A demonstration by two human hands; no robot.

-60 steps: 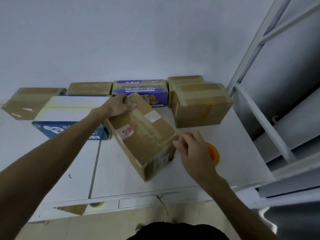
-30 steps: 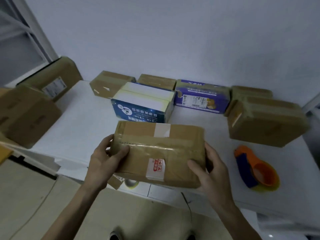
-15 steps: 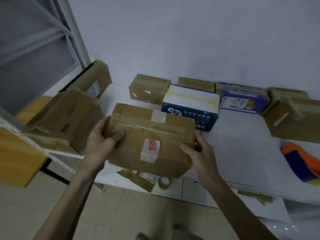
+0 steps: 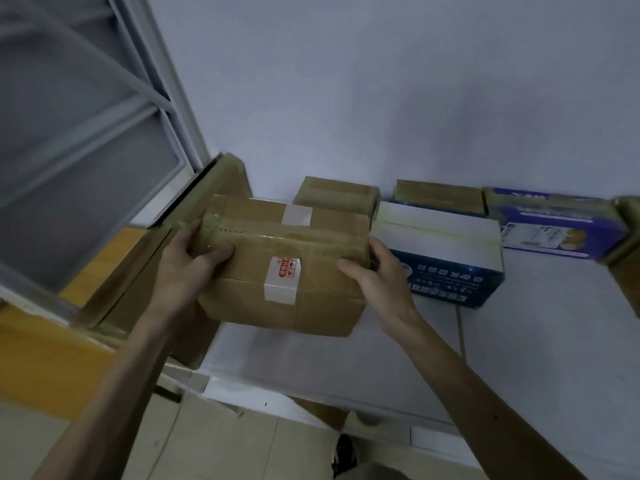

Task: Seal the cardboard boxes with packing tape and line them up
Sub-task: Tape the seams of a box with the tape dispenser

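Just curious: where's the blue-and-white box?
Head view: the blue-and-white box sits right of centre on the white table, beside the right hand holding the taped box.

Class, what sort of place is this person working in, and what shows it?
Probably a parcel packing or storage room: taped cardboard boxes lined along the wall on a white table, metal shelving beside it.

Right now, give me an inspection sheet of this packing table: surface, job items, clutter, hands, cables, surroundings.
Surface: white table, boxes along its back.
Job's things: taped cardboard box held over the table's left end; blue box before brown boxes and purple box by the wall.
Clutter: cardboard scrap below the table's front edge.
Hands: left hand grips the box's left end, right hand its right end.
Cables: nothing seen.
Surroundings: pale wall; metal shelf frame at left, shelf boxes beside it.
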